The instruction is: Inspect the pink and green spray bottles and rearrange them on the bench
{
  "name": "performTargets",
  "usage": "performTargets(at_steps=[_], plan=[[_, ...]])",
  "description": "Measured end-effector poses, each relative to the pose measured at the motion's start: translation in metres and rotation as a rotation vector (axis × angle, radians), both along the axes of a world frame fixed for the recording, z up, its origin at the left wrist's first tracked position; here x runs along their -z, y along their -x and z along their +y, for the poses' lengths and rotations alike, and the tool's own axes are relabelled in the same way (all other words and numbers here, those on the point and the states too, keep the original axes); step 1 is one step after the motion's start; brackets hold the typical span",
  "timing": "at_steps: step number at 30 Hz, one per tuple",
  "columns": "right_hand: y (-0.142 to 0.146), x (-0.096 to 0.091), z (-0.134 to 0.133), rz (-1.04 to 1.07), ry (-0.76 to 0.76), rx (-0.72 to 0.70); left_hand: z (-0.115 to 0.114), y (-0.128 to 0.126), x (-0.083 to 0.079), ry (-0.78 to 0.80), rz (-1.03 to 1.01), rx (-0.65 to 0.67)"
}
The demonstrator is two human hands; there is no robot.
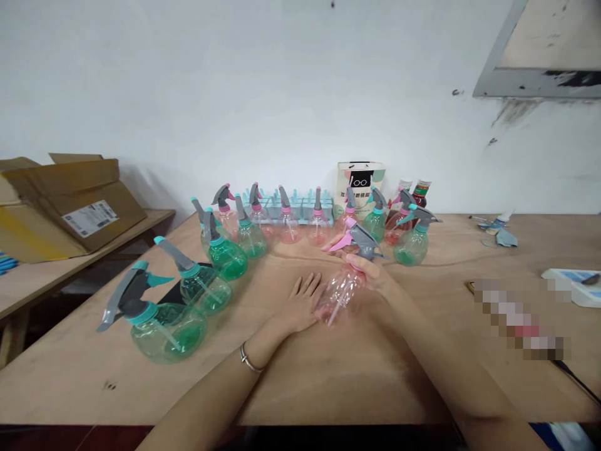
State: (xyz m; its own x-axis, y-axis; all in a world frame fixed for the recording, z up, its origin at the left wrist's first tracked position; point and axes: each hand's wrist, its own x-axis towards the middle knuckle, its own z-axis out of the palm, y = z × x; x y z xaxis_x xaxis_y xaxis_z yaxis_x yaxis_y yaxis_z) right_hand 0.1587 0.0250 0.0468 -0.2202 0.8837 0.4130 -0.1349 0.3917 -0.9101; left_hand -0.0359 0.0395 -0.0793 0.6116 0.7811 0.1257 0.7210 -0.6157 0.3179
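Your right hand (378, 275) grips the pink bottle (339, 294) by its neck, tilted at the middle of the table (328, 382), your left hand (297, 308) lying flat and open just beside it; any move, I judge, calls for clearing the other bottles (412, 245) close behind.

Lighting is even, diffuse and fairly bright, with only soft shadows under the bottles (225, 260) on the desk (328, 376). Focus is slightly soft overall. Wide-angle distortion bends the desk's edges. A pixelated patch (519, 319) sits near its right edge.
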Motion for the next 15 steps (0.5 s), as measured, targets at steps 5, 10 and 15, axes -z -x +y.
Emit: performTargets(at_steps=[5,10,15], plan=[[0.000,-0.004,0.004,-0.020,-0.144,0.057,0.000,0.000,0.001,-0.008,-0.034,0.000],[-0.014,-0.004,0.011,-0.187,-0.139,0.225,-0.003,0.001,-0.001,-0.013,-0.059,-0.001],[-0.066,0.005,0.006,-0.326,-0.002,0.532,-0.006,0.001,-0.005,-0.003,-0.074,-0.007]])
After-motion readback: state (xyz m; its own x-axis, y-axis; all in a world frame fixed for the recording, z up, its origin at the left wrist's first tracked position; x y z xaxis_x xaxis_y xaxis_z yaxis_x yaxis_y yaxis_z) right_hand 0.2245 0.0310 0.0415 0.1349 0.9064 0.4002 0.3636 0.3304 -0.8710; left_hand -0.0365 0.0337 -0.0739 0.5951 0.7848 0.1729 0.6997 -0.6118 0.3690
